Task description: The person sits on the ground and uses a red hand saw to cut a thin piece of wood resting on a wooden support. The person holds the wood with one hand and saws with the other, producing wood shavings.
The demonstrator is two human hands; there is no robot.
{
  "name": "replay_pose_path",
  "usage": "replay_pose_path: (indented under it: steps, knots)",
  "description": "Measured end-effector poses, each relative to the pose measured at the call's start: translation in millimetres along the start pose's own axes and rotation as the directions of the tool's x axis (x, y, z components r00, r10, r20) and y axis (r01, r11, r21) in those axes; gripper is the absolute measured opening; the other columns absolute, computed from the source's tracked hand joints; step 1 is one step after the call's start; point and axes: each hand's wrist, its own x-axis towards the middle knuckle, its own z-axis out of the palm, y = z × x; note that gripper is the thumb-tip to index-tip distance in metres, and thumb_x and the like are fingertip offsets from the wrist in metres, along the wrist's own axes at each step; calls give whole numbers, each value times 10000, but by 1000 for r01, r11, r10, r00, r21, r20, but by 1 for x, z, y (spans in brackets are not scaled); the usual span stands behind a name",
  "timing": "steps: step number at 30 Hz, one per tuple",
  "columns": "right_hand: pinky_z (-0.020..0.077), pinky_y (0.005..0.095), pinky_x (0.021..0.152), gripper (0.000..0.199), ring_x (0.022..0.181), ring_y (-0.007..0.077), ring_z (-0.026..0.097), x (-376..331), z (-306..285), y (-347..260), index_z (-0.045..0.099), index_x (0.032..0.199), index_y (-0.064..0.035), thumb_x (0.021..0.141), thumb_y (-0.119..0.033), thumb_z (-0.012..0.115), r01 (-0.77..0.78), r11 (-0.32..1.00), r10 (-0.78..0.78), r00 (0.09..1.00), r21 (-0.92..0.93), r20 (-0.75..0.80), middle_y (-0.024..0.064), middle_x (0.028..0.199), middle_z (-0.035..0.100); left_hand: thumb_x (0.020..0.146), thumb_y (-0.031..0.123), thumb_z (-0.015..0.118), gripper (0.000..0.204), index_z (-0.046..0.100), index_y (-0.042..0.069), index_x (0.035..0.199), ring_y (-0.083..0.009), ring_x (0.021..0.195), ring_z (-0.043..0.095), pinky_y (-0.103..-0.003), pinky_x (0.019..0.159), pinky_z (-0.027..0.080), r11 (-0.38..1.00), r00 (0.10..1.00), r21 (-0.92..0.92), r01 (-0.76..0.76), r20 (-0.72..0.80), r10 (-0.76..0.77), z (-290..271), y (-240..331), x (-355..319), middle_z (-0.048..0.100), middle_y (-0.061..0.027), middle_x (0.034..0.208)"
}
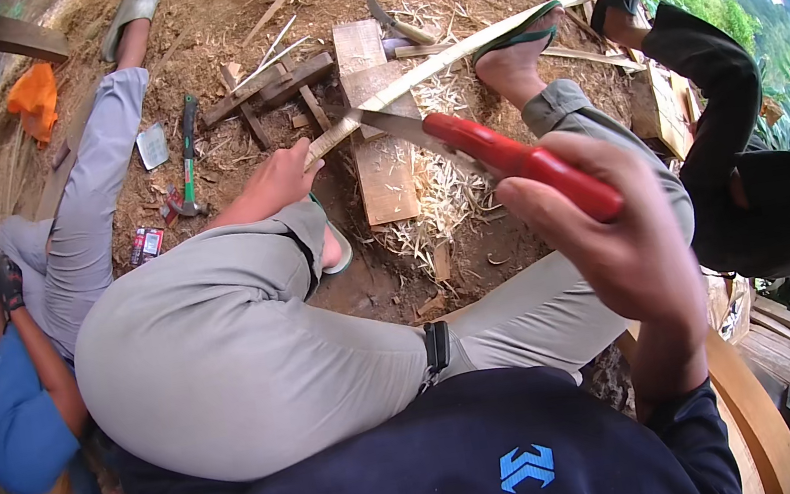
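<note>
My right hand [603,218] is wrapped round a red-handled tool with a straight metal blade [519,157]; whether it is a knife or a saw I cannot tell. Its blade lies against a long, pale wooden strip [430,65], close to the strip's near end. That near end is in my left hand [275,181], whose fingers are closed on it just left of the blade. From there the strip slants up to the far right, past my sandalled right foot. Beneath it lie wooden blocks [388,182] and a heap of curled shavings [455,203].
A green-handled hammer [189,160] lies left of my left hand, near a red packet [146,245]. A curved blade [399,24] rests beyond the blocks. One person in blue [22,411] is at left, another in black [752,197] at right. Planks [761,408] lie at lower right.
</note>
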Motion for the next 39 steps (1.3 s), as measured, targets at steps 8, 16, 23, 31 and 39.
replay_pose_path:
  steps: [8,16,23,31,39]
  knots:
    - [406,251,500,166,565,72,549,-17,10,27,686,958,29,951,-136,706,370,921,-292,861,120,-416,22,671,604,952,318,678,330,572,8,993,-486,797,660,-560,680,503,993,999,-113,-19,-33,15,3,-10,5,670,-273,801]
    - [358,279,478,177,504,85,469,-36,117,117,625,855,14,968,-112,676,233,928,-100,908,292,-406,40,581,519,953,299,678,322,586,-4,1008,-505,808,654,-563,695,511,999,1000,-35,-11,-26,10,8,-6,10,673,-290,820]
    - [365,294,483,155,485,109,472,-43,121,127,631,855,12,950,-97,686,233,940,-128,919,250,-372,51,578,505,956,285,675,329,572,-26,994,-514,833,650,-562,715,510,1000,999,-7,30,-27,-31,-2,-5,-1,669,-305,836]
    - [355,309,495,164,489,143,466,-61,111,142,623,841,27,945,-94,661,184,945,-85,937,271,-338,75,609,498,960,300,667,316,587,11,1059,-498,875,647,-548,716,506,999,999,-14,34,1,-34,4,-6,5,672,-289,857]
    - [351,307,482,161,476,148,464,-70,92,134,616,827,23,931,-88,667,164,960,-91,949,228,-301,72,588,494,957,290,665,287,577,36,1056,-500,843,654,-565,698,513,996,997,44,72,-28,-71,3,-1,0,677,-283,836]
